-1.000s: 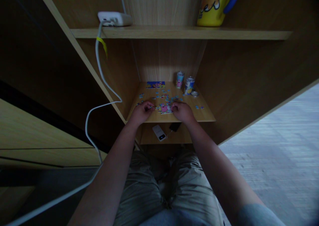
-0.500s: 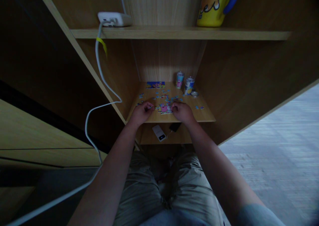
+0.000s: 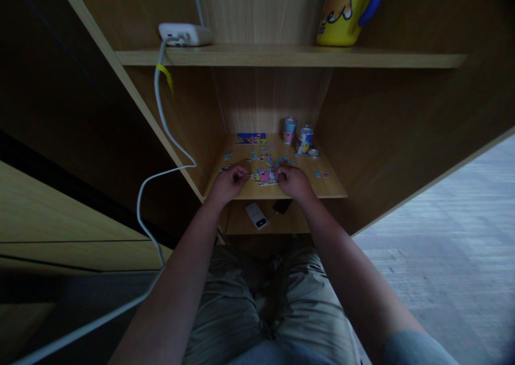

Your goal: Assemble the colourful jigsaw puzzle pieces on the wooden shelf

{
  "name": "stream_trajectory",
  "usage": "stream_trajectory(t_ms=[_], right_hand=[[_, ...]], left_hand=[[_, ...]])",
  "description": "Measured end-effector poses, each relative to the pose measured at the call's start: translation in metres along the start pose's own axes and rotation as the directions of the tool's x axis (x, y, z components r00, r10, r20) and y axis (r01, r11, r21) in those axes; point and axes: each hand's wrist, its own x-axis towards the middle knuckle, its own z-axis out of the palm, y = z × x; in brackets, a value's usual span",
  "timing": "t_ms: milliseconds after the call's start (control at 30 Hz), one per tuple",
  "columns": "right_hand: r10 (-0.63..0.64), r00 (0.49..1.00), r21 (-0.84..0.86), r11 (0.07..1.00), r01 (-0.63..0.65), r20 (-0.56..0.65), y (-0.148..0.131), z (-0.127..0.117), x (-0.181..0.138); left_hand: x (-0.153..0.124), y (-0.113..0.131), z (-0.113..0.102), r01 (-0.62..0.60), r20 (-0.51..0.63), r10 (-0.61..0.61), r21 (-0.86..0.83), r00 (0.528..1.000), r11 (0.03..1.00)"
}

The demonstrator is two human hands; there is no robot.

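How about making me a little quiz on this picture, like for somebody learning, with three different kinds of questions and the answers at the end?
1. What colour is the handle of the yellow mug?

2. True or false: the can beside the loose round lid is standing upright.

3. Choose one. What lies between the left hand and the right hand?
A) the yellow mug
B) the partly built puzzle
C) the loose round lid

Key:
1. Blue.
2. True.
3. B.
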Motion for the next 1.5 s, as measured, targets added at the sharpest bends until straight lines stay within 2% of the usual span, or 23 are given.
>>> stream_trajectory(t_ms=[767, 1500], right_hand=[[0.008, 1.0, 0.038, 0.999, -0.007, -0.01, 0.0015, 0.0025, -0.0002], [0.012, 1.0, -0.003, 1.0, -0.012, 0.003, 0.0003, 0.0012, 0.0]], left_hand=[[-0.0007, 0.0023, -0.0004, -0.02, 0.001, 0.02, 0.032, 1.0, 0.999], [0.0003, 0.0004, 0.0008, -0.02, 0.002, 0.02, 0.045, 1.0, 0.999]])
